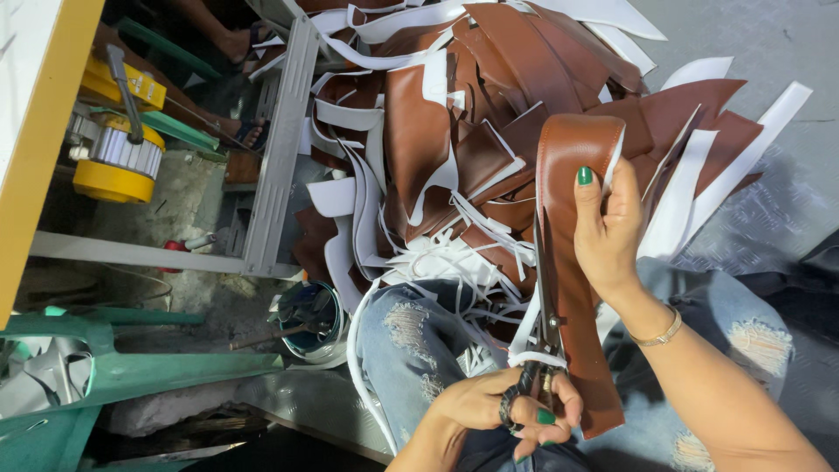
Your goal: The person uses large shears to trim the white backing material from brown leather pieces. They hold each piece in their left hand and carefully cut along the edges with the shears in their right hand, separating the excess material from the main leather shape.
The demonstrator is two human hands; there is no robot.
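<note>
left hand (pixel 502 411) closed on scissors (pixel 542 350) | right hand (pixel 607 232) pinching brown strip (pixel 568 175)

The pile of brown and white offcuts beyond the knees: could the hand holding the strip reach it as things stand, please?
Probably yes. The right hand holds the brown strip right at the edge of the offcut pile, with nothing between them, though it would have to let go of the strip first.

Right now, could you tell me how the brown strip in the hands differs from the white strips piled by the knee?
The brown strip is wide and held taut between the right hand and the scissors, which the left hand works; the white strips are narrow, tangled and lie loose. The brown strip shows its leather-like face; the white strips look plain. Both appear to be cut sheet material.
</note>
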